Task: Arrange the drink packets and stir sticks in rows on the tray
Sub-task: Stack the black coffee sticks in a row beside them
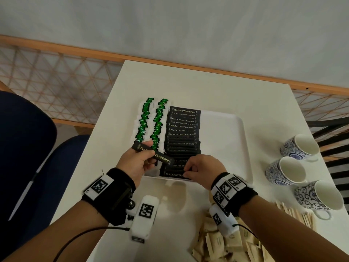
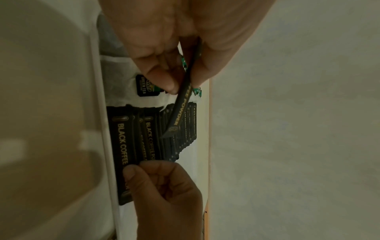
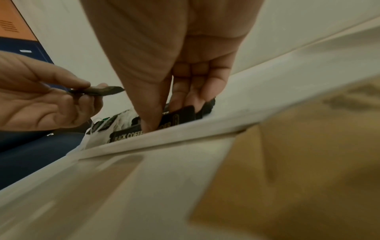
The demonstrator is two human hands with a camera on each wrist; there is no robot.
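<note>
Already the tray [image 1: 239, 129] holds three rows. Beyond the left hand [image 1: 135, 163] lie two rows of tea bags [image 1: 151, 121] with green tags, and beyond the right hand [image 1: 202, 167] runs one long row of black packets [image 1: 182, 135], overlapping each other up to the near rim.

The left hand pinches one spare packet [image 1: 153, 153] between thumb and fingers and holds it in the air, above the near end of the rows. The right hand has its fingers curled down onto the nearest packets of the black row; it seems to pinch one of them to set it straight, though the exact grip is partly hidden.

I judge the task as about half done. Right of the right hand, much of the tray is bare. Near the right wrist, on the bench [image 1: 207, 87], a heap of beige packets [image 1: 226, 242] waits, and the sticks [image 1: 294, 216] lie loose further right, beside three cups [image 1: 300, 167]. So the spare packet, the beige heap and the sticks are left.
</note>
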